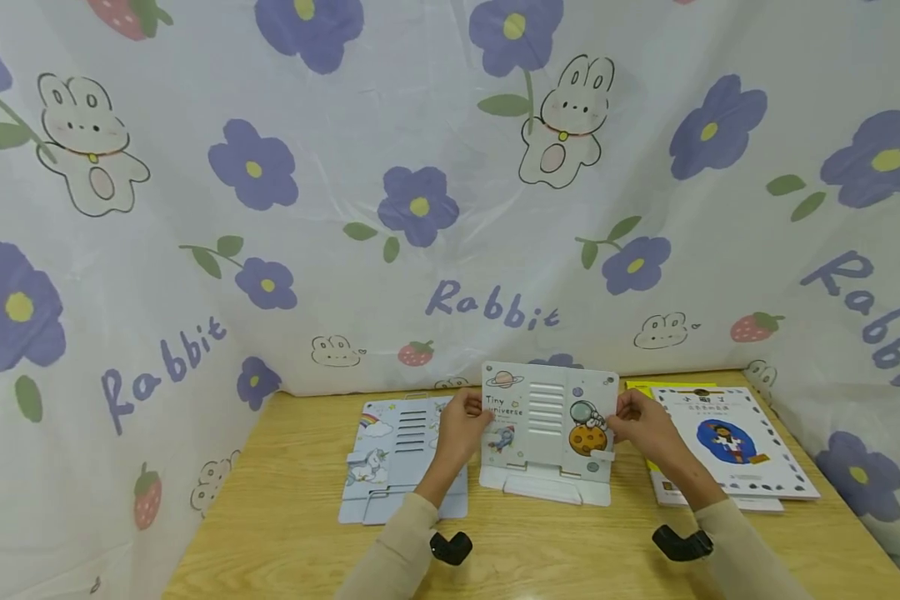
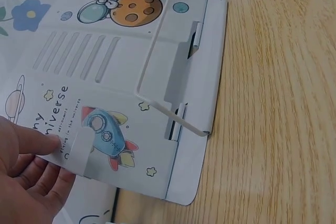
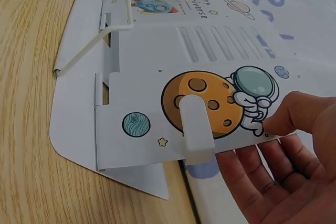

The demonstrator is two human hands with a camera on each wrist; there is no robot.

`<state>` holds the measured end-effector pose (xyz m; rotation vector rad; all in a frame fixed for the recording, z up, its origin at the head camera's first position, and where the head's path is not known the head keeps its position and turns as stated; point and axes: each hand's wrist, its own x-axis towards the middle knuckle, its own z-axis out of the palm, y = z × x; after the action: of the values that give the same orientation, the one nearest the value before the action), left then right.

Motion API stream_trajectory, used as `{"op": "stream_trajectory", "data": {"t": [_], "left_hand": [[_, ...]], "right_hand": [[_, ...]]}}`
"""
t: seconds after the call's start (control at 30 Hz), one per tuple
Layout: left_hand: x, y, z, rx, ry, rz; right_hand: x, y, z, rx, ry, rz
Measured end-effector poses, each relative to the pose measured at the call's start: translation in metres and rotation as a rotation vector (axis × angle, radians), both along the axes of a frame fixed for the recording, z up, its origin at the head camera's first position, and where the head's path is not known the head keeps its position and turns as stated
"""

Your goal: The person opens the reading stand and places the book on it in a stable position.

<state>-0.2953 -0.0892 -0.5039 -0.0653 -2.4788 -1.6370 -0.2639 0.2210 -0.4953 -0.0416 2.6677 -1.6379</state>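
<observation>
While left hand (image 1: 465, 423) and right hand (image 1: 648, 429) pinch space-print stand (image 1: 546, 435), unicorn stand (image 1: 392, 462) behind left forearm (image 1: 401, 540), partly hidden.

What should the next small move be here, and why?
Perhaps ease the right grip off the space stand, testing its balance: the panel is raised, the base appears to rest on the table, and the left grip holds the opposite side.

Between my fingers (image 3: 236, 177), the white stand (image 1: 546, 417) shows an orange moon (image 1: 588, 440) and blue rocket (image 2: 106, 132); beyond them, purple flowers (image 1: 418, 207) dot the white cloth (image 1: 330, 275).
</observation>
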Motion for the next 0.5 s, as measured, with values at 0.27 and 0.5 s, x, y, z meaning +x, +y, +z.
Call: {"op": "stream_trajectory", "data": {"t": [0.27, 0.5], "left_hand": [[-0.004, 0.0, 0.003, -0.004, 0.035, -0.013], [-0.01, -0.003, 0.002, 0.005, 0.03, -0.025]], "right_hand": [[0.01, -0.003, 0.004, -0.013, 0.014, 0.003], [0.019, -0.009, 0.006, -0.018, 0.046, 0.004]]}}
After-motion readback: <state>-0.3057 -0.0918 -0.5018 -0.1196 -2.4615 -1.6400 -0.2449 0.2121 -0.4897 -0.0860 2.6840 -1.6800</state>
